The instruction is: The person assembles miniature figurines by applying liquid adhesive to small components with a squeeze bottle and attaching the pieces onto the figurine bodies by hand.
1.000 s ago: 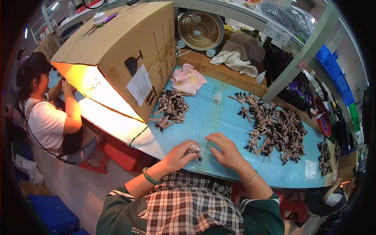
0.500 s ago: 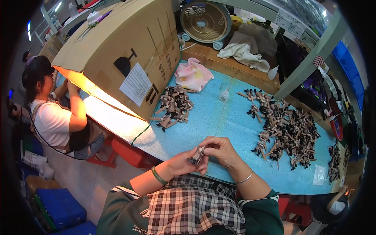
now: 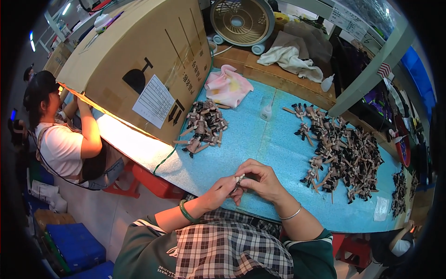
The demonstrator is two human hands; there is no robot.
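Note:
Just above the table's near edge, my left hand (image 3: 220, 191) is closed round a small figurine (image 3: 238, 178), most of it hidden by the fingers. My right hand (image 3: 264, 182) pinches the same figurine at its pale upper end with thumb and fingertips. Ahead and to the left lies a small heap of brown-and-black figurines (image 3: 204, 124) with flat stick-like parts poking out. A much larger pile of like figurines (image 3: 347, 160) spreads over the right side of the blue table surface (image 3: 246, 144).
A large cardboard box (image 3: 153, 60) stands at left, its lit opening facing a seated co-worker (image 3: 65, 139). A pink cloth (image 3: 226, 87), a small squeeze bottle (image 3: 266, 112) and a fan (image 3: 241, 22) are farther back. A slanted metal post (image 3: 371, 74) rises at right.
The figurine has been turned in my hands, and its dark lower part is now more covered by my left fingers. Both hands stay in nearly the same place; the view has shifted slightly.

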